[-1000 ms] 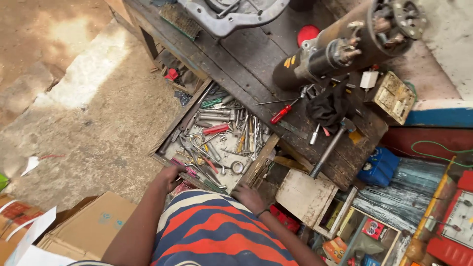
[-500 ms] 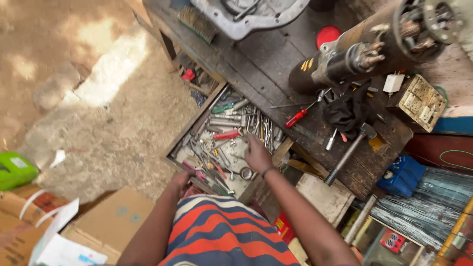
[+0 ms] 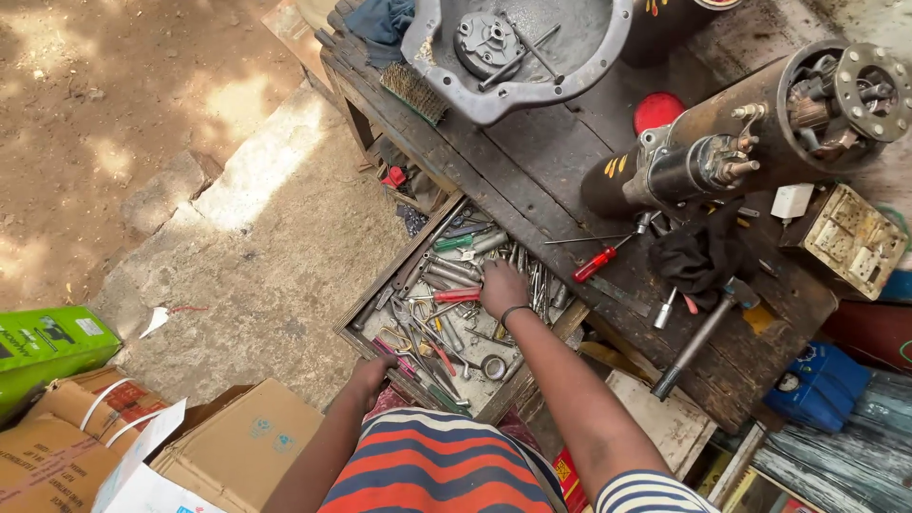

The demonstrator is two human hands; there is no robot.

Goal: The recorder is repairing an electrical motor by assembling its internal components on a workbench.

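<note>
An open wooden drawer (image 3: 380, 281) full of several hand tools sticks out from under a dark workbench (image 3: 551, 180). My right hand (image 3: 502, 287) reaches into the drawer, fingers down among the metal tools beside a red-handled tool (image 3: 456, 295); whether it grips anything is hidden. My left hand (image 3: 370, 377) rests on the drawer's near front edge. A large starter motor (image 3: 750, 133) lies on the bench, with a red-handled screwdriver (image 3: 597, 263), a black rag (image 3: 701, 255) and a hammer (image 3: 698, 334) near it.
A grey metal housing (image 3: 518, 47) and a wire brush (image 3: 414, 93) sit at the bench's far end. Cardboard boxes (image 3: 237, 442) and a green box (image 3: 47, 342) stand at lower left on dirt ground. A blue box (image 3: 819, 380) and clutter lie at right.
My right hand has moved from the drawer's near side further into the tools. The view has shifted up the bench, showing the grey housing.
</note>
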